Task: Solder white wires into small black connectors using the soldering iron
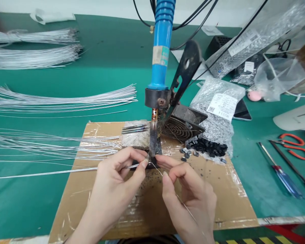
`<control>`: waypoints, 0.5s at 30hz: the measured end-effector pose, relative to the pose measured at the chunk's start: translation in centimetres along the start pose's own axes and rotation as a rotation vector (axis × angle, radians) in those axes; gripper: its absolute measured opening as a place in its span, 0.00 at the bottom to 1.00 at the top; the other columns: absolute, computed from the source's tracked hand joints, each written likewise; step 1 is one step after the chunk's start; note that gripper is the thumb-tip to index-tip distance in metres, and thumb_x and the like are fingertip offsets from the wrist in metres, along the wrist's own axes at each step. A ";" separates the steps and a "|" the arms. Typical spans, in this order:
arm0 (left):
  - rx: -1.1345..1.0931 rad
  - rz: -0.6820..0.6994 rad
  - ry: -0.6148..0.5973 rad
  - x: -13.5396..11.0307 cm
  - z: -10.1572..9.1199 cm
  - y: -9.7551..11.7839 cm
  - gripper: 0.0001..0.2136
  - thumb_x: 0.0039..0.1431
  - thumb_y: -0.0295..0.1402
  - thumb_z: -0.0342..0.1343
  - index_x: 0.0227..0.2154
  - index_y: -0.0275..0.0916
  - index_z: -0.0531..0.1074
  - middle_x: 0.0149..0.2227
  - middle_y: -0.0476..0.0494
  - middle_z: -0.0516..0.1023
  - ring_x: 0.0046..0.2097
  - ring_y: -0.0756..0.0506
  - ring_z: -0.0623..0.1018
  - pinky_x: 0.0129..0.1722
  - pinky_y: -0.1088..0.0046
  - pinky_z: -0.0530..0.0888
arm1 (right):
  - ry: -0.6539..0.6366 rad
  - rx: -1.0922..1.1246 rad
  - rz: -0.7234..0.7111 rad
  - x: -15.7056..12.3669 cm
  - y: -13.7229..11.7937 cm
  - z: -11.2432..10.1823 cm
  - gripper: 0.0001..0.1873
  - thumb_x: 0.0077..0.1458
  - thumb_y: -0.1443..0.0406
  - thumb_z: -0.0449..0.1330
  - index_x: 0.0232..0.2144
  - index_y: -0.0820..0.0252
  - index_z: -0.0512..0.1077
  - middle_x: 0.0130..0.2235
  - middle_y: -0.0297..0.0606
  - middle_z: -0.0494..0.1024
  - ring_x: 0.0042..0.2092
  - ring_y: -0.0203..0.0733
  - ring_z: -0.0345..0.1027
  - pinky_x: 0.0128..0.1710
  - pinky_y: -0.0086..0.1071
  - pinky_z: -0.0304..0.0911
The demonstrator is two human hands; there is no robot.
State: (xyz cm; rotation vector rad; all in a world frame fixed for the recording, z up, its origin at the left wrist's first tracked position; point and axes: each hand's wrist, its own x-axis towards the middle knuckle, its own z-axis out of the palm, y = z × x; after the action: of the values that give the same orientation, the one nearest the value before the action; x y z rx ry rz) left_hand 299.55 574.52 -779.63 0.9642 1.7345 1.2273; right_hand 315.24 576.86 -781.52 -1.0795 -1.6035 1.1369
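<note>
A soldering iron with a blue handle [159, 73] is clamped upright in a black metal bracket [185, 73], its tip pointing down between my hands. My left hand [118, 188] pinches the end of a thin white wire [73, 171] just beneath the tip; any small part at its end is hidden by the fingertips. A fine strand of solder wire [186, 208] runs through my right hand [190, 195], gripped between thumb and fingers, and its end reaches the spot under the tip. Both hands are closed, their fingertips almost meeting.
Brown cardboard [91, 203] covers the work spot. White wire bundles [35, 56] lie left. Behind the iron are a pad [136, 139] and a small fan [179, 127]. Black connectors [208, 146] spill from a bubble bag [218, 91]. A screwdriver [286, 181] and orange-handled pliers [297, 150] lie right.
</note>
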 end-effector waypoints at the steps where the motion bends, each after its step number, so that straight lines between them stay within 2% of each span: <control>1: 0.001 -0.004 -0.002 0.0 0.0 0.0 0.05 0.59 0.28 0.63 0.29 0.42 0.78 0.37 0.51 0.85 0.38 0.51 0.84 0.38 0.84 0.76 | 0.007 -0.009 -0.007 0.0 0.0 0.0 0.10 0.59 0.73 0.60 0.30 0.54 0.67 0.53 0.27 0.84 0.53 0.31 0.80 0.55 0.22 0.71; 9: 0.004 -0.002 -0.001 -0.1 -0.1 0.1 0.04 0.59 0.28 0.63 0.29 0.42 0.77 0.37 0.50 0.84 0.39 0.50 0.83 0.38 0.82 0.76 | 0.010 -0.013 -0.007 0.0 0.0 0.0 0.10 0.60 0.73 0.60 0.30 0.54 0.68 0.53 0.34 0.84 0.52 0.37 0.81 0.54 0.27 0.74; 15: 0.003 -0.004 -0.006 -0.2 -0.1 0.0 0.05 0.60 0.28 0.63 0.29 0.41 0.77 0.38 0.48 0.85 0.39 0.49 0.84 0.39 0.80 0.77 | 0.008 0.017 0.016 -0.1 0.0 -0.1 0.10 0.60 0.73 0.60 0.30 0.54 0.68 0.53 0.35 0.84 0.53 0.39 0.81 0.55 0.29 0.74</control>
State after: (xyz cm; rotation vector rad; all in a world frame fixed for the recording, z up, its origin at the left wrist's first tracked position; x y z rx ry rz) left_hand 299.47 574.31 -779.60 0.9642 1.7332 1.2185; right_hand 315.31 576.75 -781.51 -1.0863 -1.5789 1.1534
